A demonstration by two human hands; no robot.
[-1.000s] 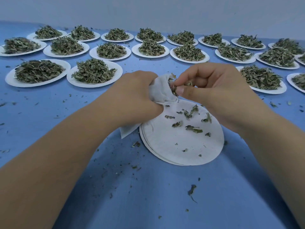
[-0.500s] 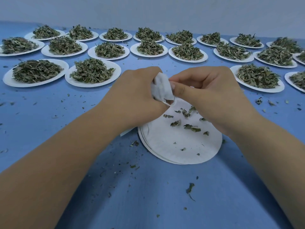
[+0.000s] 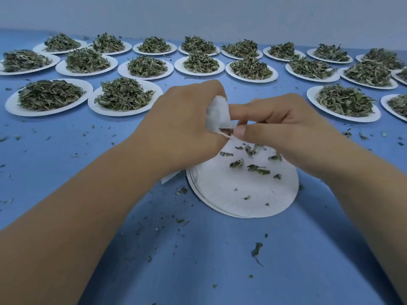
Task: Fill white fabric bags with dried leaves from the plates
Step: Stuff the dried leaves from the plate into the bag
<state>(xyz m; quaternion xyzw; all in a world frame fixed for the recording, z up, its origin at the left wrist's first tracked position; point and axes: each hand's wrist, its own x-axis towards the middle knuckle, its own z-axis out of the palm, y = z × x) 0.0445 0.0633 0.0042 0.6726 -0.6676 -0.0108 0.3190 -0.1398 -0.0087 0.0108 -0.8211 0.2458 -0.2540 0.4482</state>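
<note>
- Left hand (image 3: 182,126) wrapped tight around white bag (image 3: 217,115), above the plate stack (image 3: 242,194).
- Right hand (image 3: 279,126) pinching the bag's thin string (image 3: 224,134).
- Open blue counter (image 3: 198,260) near, crumbs scattered.
- Far plates (image 3: 13,106) heaped with dried leaves (image 3: 49,94).

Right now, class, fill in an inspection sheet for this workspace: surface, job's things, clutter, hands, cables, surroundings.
Surface: blue table, dusted with leaf crumbs.
Job's things: white bag held bunched above a stack of emptied plates; its string pinched; many full plates behind.
Clutter: loose leaves on the table, a few scraps on the top plate.
Hands: left hand grips the bag; right hand pinches the string.
Cables: nothing seen.
Surroundings: plain pale wall.
</note>
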